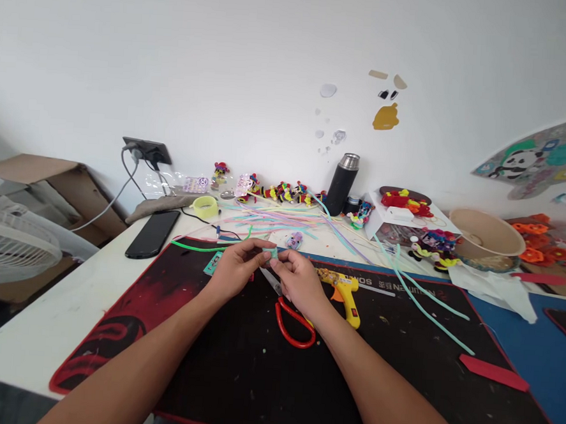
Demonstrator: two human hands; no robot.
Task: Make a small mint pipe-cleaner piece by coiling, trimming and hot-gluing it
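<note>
Both my hands meet above the middle of the dark desk mat. Between the fingertips of my left hand (234,270) and my right hand (300,280) is a small mint-green pipe cleaner piece (271,252), pinched from both sides. Fingers cover much of it, so its full shape is hidden. Scissors with red handles (298,345) lie beneath my right hand, blades pointing up and left. A yellow hot glue gun (350,299) rests just right of that hand, partly hidden by it. Behind the fingertips sits a small purple decorated item (294,240).
Loose pastel pipe cleaners (282,219) spread along the back of the desk. Small colourful figures (284,191) line the wall, left of a black thermos (342,185). A phone (152,234) lies at left near a fan (15,243). At right stand a beige bowl (495,233) and a red strip (494,373).
</note>
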